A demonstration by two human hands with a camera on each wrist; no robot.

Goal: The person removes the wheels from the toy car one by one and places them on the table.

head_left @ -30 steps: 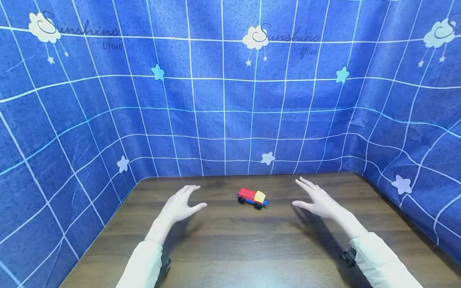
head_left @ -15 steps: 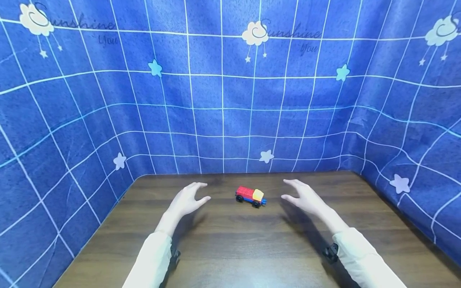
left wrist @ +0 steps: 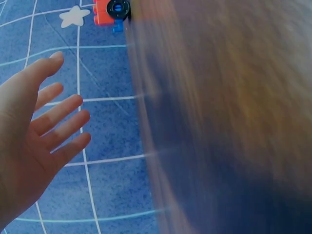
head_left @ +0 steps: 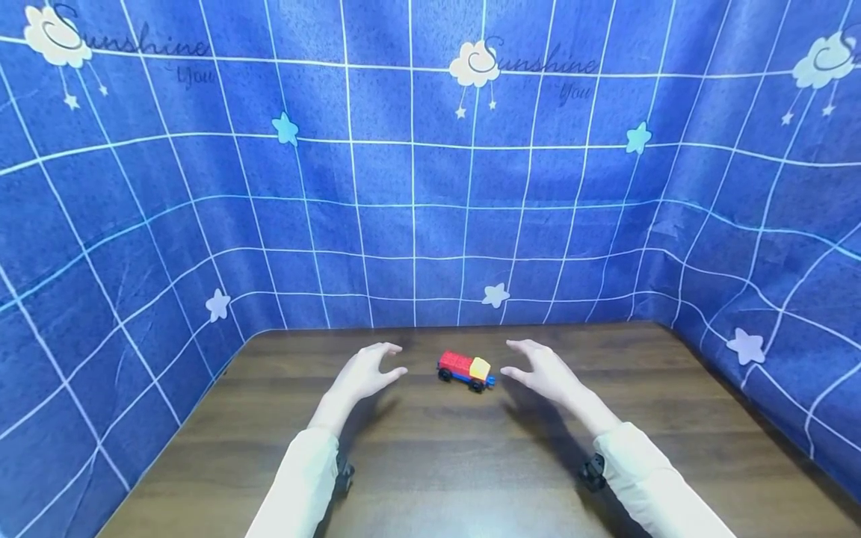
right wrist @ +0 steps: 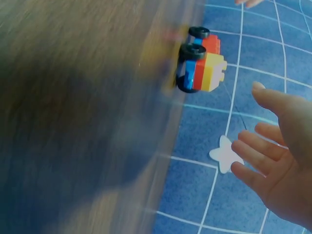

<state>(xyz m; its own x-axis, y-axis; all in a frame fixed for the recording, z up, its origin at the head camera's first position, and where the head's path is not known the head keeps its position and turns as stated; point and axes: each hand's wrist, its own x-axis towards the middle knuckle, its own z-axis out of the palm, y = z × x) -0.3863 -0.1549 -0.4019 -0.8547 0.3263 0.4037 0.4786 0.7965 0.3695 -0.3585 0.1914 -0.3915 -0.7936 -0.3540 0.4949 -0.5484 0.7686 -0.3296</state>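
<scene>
A small toy car (head_left: 464,371) built of red and yellow bricks on a blue base with black wheels stands on the wooden table. To its left my left hand (head_left: 363,376) hovers with fingers spread and thumb apart, touching nothing. On the other side my right hand (head_left: 546,371) is held likewise, its fingertips a short gap from the car's yellow end. The left wrist view shows the relaxed fingers of the left hand (left wrist: 48,122) and one end of the car (left wrist: 109,12). In the right wrist view the car (right wrist: 202,63) lies beyond the right hand's thumb.
The brown wooden table (head_left: 430,463) reflects light near its front. A blue gridded curtain (head_left: 383,179) with stars and clouds encloses its back and sides. A dark device (head_left: 593,472) sits at the right wrist, another (head_left: 344,472) at the left.
Both hands have moved inward toward the toy car, the right hand by more. The car stays in place on the table; the head view has shifted slightly.
</scene>
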